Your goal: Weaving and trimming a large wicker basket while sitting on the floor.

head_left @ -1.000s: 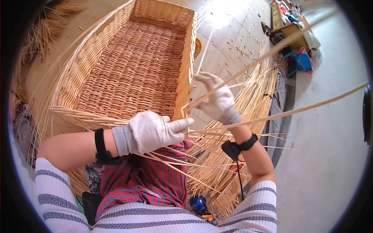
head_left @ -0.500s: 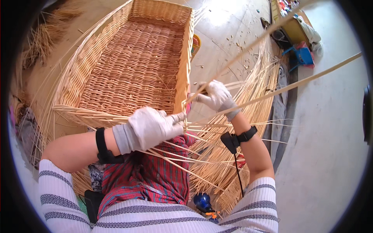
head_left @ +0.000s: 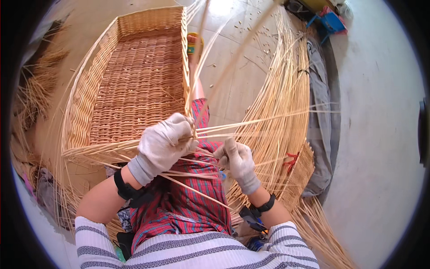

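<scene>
A rectangular wicker basket [head_left: 134, 85] with a brown woven floor and paler sides lies tilted over my lap. My left hand [head_left: 165, 139], in a whitish work glove, is closed on the near right corner of its rim. From that corner, loose wicker strands [head_left: 251, 122] fan out to the right, and others hang over my lap. Two long, blurred strands rise from near the corner. My right hand [head_left: 239, 161], gloved too, is just right of the corner with bent fingers at the strands below the rim; what they pinch, if anything, is hidden.
A big bundle of long wicker rods [head_left: 273, 103] lies on the floor to the right, with a woven mat piece [head_left: 298, 177] on its near end. Grey cloth [head_left: 319, 112] runs beside it. A blue stool [head_left: 329, 21] stands far right; more wicker [head_left: 40, 89] lies left.
My right hand has come down and nearer, away from the long strand it was at. The long strands have swung upright. The basket has shifted left in view; my left hand stays at its corner.
</scene>
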The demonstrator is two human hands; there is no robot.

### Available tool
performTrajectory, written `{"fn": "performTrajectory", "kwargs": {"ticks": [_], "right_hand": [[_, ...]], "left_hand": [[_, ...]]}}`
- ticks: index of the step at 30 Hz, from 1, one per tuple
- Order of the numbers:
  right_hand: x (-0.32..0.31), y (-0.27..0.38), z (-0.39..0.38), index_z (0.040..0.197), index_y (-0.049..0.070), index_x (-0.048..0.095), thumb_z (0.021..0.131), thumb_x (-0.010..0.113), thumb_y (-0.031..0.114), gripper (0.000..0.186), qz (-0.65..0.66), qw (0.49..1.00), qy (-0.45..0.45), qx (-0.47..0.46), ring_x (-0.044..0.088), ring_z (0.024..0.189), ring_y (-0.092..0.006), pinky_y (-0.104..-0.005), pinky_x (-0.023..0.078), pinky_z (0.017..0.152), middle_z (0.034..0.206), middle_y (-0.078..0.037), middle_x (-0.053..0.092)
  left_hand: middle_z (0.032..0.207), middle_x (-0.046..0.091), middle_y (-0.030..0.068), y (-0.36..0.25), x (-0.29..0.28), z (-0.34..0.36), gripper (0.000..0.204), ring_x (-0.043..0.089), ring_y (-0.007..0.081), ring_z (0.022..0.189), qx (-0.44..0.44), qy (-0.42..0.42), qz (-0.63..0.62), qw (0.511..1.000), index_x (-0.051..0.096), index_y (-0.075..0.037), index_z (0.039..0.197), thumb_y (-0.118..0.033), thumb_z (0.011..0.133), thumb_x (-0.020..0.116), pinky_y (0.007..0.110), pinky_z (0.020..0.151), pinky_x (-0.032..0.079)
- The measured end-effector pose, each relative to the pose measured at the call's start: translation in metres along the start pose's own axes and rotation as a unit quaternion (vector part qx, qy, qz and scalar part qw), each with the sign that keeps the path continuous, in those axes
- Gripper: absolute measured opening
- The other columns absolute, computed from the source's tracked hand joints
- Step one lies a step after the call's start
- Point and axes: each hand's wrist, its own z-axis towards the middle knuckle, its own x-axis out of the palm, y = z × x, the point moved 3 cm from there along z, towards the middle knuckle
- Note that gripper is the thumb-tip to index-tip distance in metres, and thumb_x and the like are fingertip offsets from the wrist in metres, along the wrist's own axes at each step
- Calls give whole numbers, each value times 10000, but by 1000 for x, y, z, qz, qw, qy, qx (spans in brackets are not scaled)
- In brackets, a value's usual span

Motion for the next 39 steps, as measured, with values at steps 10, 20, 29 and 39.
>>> {"fn": "performTrajectory", "kwargs": {"ticks": [10,20,29,39], "right_hand": [[5,91,43,1057,36,692,1056,604,405,379,-177,916,-12,-360,554,639,-82,-290,471,575,734,12,633],[47,36,161,1026,61,627,1002,683,404,348,-39,984,176,17,583,726,-100,-289,536,646,871,1,613],[75,54,144,992,109,619,1029,647,327,222,111,970,137,169,537,652,-77,-250,458,537,821,25,567],[66,46,163,1095,65,654,923,778,320,332,-154,984,-30,-88,570,649,-97,-284,498,574,783,9,608]], "left_hand": [[1043,625,102,6,8,1,177,663,213,920,-66,8,9,998,687,-1,904,-12,801,831,306,784,546],[898,648,93,-2,2,4,207,667,281,765,-2,-26,23,999,631,-63,823,-79,789,835,367,677,544],[1086,722,133,12,5,-1,200,698,314,777,24,-54,61,996,671,-100,924,-172,796,806,401,670,555],[1123,733,65,-9,8,-22,314,690,282,927,23,-112,204,972,698,-110,993,-276,758,823,440,861,514]]}}
